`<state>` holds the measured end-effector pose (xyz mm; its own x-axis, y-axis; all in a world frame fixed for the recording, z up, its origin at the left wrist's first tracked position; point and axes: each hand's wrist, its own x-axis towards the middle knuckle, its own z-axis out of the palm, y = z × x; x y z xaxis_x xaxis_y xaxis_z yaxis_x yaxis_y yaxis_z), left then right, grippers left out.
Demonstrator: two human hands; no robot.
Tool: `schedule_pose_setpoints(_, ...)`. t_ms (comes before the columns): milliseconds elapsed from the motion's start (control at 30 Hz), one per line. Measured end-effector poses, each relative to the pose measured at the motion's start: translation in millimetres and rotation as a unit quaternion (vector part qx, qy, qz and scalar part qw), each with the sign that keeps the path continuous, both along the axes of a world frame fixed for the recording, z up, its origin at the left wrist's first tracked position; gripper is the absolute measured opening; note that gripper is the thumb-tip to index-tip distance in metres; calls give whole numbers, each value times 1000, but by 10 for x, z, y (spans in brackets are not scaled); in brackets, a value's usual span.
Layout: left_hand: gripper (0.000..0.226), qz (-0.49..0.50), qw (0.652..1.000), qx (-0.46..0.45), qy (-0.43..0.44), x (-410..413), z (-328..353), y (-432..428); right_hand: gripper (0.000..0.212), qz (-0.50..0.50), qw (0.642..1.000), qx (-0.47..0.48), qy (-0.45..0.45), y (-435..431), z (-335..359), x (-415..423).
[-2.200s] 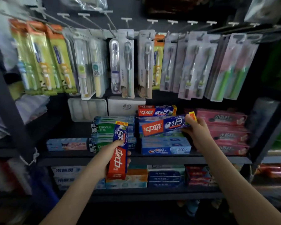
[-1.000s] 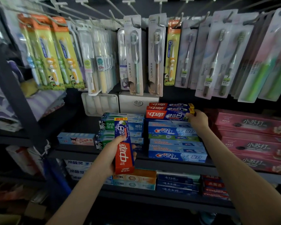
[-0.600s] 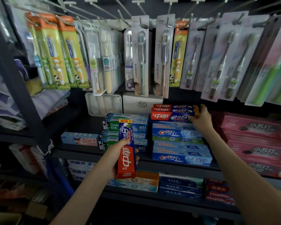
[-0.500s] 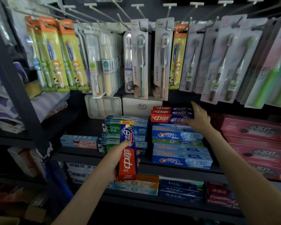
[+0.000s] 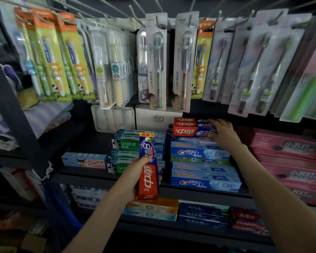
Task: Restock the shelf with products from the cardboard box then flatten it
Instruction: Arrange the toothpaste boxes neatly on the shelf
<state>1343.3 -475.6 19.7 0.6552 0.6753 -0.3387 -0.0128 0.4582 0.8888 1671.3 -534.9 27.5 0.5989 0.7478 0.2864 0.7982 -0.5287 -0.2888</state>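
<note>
The left hand (image 5: 133, 181) grips a toothpaste box (image 5: 147, 161) upright, fingers curled round it, in front of the shelf (image 5: 91, 177). Farther back, the right hand (image 5: 223, 135) rests with fingers loosely spread against the right end of the red boxes (image 5: 188, 131), which are stacked on Crest boxes (image 5: 197, 154).

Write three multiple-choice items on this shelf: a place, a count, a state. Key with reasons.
1. Where does the stack of red-and-blue boxes lie? A. on the Crest boxes B. on the pink boxes C. on the bottom shelf
2. How many boxes show in that stack? A. one B. three C. six
3. What is the left hand doing? A. hanging open B. gripping an upright toothpaste box C. pressing the shelf
Key: 1 A, it tops the Crest pile; 2 B, three red fronts show; 3 B, fingers curl round it.
</note>
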Motion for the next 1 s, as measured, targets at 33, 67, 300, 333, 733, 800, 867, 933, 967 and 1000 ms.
schedule_pose_setpoints(33, 27, 0, 1000, -2, 2, -9, -5, 11, 65, -1, 1000, 3, 1, 5, 0, 11)
schedule_pose_setpoints(67, 29, 1, 1000, -4, 4, -20, -13, 26, 65, -1, 1000, 5, 2, 11, -5, 24)
schedule_pose_setpoints(300, 29, -11, 1000, 0, 10, 8, -15, 149, 65, 6, 1000, 5, -10, 76, -31, 34)
schedule_pose_setpoints(333, 28, -18, 1000, 0, 9, 31, -9, 162, 65, 7, 1000, 4, -10, 93, -30, 29)
schedule_pose_setpoints(733, 24, -73, 997, 15, 23, 188, -10, 152, 72, -21, 998, -50, -31, 131, 55, -140)
schedule_pose_setpoints(800, 25, -98, 994, 27, 40, 193, 16, 141, 71, -1, 998, 9, -57, 82, 124, -333)
schedule_pose_setpoints(867, 24, -135, 988, 51, 55, 200, 57, 116, 62, 80, 991, 98, 44, 13, 240, -641)
schedule_pose_setpoints(933, 24, -171, 979, 85, 66, 214, 98, 93, 51, 179, 936, 117, 278, -100, 381, -966)
schedule_pose_setpoints(967, 27, -185, 975, 97, 73, 220, 117, 93, 45, 207, 901, 99, 368, -150, 431, -1079)
schedule_pose_setpoints(1000, 30, -197, 971, 107, 80, 224, 136, 97, 41, 225, 887, 76, 397, -194, 458, -1137)
